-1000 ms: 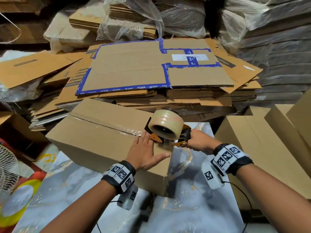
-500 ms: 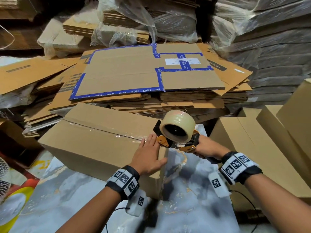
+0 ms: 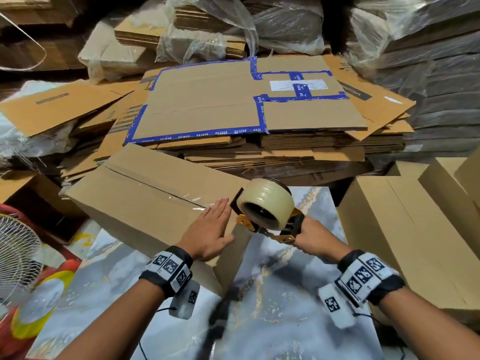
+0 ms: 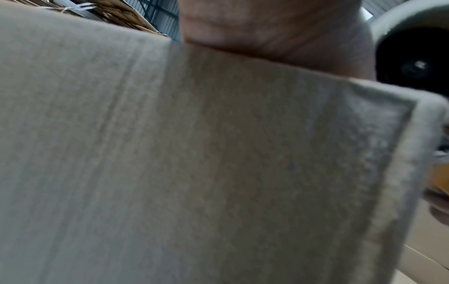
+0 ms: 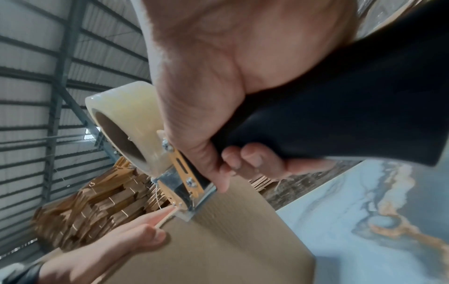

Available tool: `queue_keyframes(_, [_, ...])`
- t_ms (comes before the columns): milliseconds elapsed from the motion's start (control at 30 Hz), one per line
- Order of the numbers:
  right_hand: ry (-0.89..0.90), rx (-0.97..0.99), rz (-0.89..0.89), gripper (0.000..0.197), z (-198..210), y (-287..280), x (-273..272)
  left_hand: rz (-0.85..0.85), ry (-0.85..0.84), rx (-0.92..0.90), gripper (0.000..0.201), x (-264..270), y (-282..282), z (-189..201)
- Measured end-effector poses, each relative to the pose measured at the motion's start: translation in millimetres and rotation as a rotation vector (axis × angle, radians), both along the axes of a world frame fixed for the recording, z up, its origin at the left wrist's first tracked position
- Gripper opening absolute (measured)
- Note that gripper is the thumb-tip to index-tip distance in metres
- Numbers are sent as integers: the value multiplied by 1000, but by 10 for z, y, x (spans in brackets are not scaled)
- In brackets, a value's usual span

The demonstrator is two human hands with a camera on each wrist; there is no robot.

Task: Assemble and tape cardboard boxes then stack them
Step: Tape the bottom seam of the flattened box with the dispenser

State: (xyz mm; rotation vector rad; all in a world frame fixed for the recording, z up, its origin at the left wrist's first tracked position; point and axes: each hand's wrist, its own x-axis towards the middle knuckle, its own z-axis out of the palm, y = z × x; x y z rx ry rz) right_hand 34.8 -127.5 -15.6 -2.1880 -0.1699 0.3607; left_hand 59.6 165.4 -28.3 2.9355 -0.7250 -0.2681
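Pressing flat — left hand [image 3: 209, 231] on box [image 3: 145, 201]

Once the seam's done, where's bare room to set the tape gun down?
Bare marbled surface lies between the box under the left hand and the assembled boxes; the tape gun hangs above it. Flattened cartons crowd the far side.

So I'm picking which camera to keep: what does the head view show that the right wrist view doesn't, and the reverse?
Head only: the clear tape strip along the box seam, finished boxes on the right.
Right wrist only: fingers curled under the dispenser's black handle, its metal front on the box edge.
Both: tape roll, box, left hand flat on it.
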Motion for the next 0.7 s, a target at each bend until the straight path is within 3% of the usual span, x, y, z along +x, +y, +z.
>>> queue_keyframes(133, [30, -119, -63, 29, -271, -276, -75, -3, 8, 44, 103, 3, -17, 8])
queue_keyframes(233, [24, -249, -50, 24, -408, -274, -30, 0, 4, 51, 103, -2, -25, 10])
queue_keyframes(433, [124, -87, -29, 29, -404, 23, 144, 24, 14, 35, 100, -14, -41, -39])
queue_keyframes(567, [247, -91, -75, 9, -407, 29, 220, 57, 22, 27, 99, -19, -66, -50])
queue_keyframes(633, [227, -172, -124, 6, -448, -1, 255, 63, 18, 43, 99, -21, -72, -49])
queue_keyframes(700, [176, -365, -139, 15, -521, -90, 238, 66, 16, 41, 98, -39, -67, -53])
